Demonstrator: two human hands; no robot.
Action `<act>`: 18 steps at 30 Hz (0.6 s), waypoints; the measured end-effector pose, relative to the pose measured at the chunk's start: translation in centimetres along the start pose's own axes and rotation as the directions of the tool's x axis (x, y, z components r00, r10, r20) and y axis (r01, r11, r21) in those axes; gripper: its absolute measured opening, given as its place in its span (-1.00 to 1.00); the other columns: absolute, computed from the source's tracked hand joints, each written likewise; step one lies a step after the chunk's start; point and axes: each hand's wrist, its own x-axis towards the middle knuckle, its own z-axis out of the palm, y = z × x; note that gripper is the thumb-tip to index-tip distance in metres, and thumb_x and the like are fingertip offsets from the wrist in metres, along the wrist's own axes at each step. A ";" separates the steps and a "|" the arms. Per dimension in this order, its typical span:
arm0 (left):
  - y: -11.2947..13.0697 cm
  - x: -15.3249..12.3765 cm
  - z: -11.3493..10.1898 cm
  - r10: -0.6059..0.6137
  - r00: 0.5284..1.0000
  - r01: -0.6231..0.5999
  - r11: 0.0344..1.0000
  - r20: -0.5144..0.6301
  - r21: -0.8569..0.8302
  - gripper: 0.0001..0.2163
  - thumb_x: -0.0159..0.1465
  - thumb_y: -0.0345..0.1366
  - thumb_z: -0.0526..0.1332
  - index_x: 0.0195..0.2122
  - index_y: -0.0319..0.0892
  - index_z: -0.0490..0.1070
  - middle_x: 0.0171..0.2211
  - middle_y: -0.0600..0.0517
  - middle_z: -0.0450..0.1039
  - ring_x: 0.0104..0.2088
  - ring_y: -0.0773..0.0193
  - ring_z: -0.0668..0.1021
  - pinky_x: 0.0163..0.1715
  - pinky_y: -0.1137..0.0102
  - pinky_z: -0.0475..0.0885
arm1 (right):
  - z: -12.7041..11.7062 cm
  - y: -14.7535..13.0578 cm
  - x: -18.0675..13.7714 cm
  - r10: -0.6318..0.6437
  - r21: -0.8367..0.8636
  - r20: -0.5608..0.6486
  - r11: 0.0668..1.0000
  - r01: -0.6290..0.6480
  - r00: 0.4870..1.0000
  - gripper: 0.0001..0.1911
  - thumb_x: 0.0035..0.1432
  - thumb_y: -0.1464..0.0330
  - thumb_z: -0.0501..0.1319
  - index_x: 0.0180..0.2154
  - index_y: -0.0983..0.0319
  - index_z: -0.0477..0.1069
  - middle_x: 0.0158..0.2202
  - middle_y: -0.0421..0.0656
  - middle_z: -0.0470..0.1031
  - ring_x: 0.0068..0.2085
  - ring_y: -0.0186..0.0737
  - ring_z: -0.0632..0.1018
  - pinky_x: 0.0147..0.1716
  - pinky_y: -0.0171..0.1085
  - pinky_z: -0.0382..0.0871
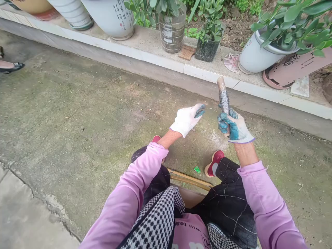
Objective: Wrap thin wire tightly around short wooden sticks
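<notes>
Both my hands wear white gloves with teal palms. My right hand is wrapped round the lower end of an upright stick wound with thin grey wire. My left hand is closed in a pinch on a fine strand of wire that runs across to the stick. The two hands are held apart at chest height over the concrete ground, above my knees. I sit on a low wooden stool, with pink sleeves and dark quilted trousers in view.
A raised tiled ledge runs across the back with several plant pots, among them a white pot and a black pot. Another person's foot in a dark shoe shows at the far left. A green scrap lies between my red shoes.
</notes>
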 end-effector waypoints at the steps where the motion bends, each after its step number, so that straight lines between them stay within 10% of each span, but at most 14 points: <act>1: 0.1 0.0 0.0 -0.003 1.000 0.003 1.000 0.000 -0.005 -0.68 0.69 -0.24 0.46 0.41 0.07 0.81 0.16 -0.09 0.93 0.25 -0.07 0.87 0.22 0.34 0.57 | 0.0 0.0 0.0 0.001 -0.001 -0.005 1.000 -0.001 1.000 -0.30 -0.14 0.19 0.74 0.04 0.02 0.59 -0.41 -0.39 0.49 -0.54 -0.36 0.32 -0.60 -0.33 0.18; 11: -0.6 0.5 0.1 -0.109 0.994 0.109 0.990 0.009 -0.092 -0.70 0.69 -0.23 0.44 0.38 0.03 0.82 0.08 -0.08 0.93 0.21 -0.07 0.87 0.25 0.31 0.62 | 0.7 0.3 0.4 -0.007 -0.019 0.001 1.000 0.007 1.000 -0.29 -0.16 0.15 0.72 0.02 0.00 0.53 -0.42 -0.40 0.48 -0.55 -0.36 0.30 -0.61 -0.32 0.11; 18: -1.6 1.9 1.2 -0.174 0.984 0.167 0.842 0.034 -0.513 -0.80 0.49 -0.43 0.49 0.08 -0.16 0.87 0.05 -0.06 0.91 0.04 0.14 0.83 0.20 0.37 0.67 | 1.3 0.3 0.9 0.018 -0.014 -0.014 1.000 -0.019 1.000 -0.28 -0.24 0.18 0.72 -0.05 0.01 0.46 -0.42 -0.41 0.49 -0.55 -0.38 0.31 -0.60 -0.35 0.13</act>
